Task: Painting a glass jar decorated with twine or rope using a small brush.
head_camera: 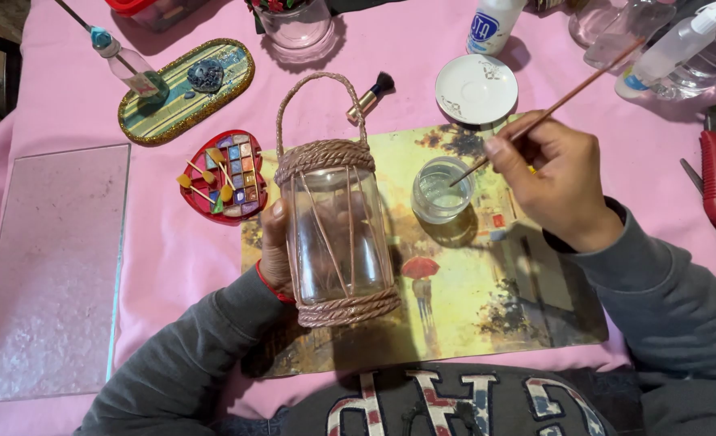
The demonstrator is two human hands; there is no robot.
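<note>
At the lower centre of the frame, a person in a grey sweatshirt steadies a glass jar (338, 234) over a painted placemat (487, 315) on a pink tablecloth (172, 250). The left hand (275, 250) is wrapped around the jar from behind, fingers showing through the glass. The jar already carries coils of copper-coloured cord at neck and base, thin strands running down its sides and a looped handle at the top — the wrapping looks finished and coloured, though what brushwork remains cannot be told. To the right of centre, the right hand (556, 182) pinches a thin paintbrush (552, 109), its tip dipped into a small glass of clear liquid (443, 190) standing on the mat just beside the jar. Left of the jar lies a red heart-shaped tray of small coloured tiles (224, 178), and at the far left edge a sheet of textured glass (51, 266). Farther up sit a glittery oval tray (186, 90), a small make-up brush (371, 95) and a white saucer (476, 89) — beyond them, bottles (681, 44) crowd the upper right corner.
</note>
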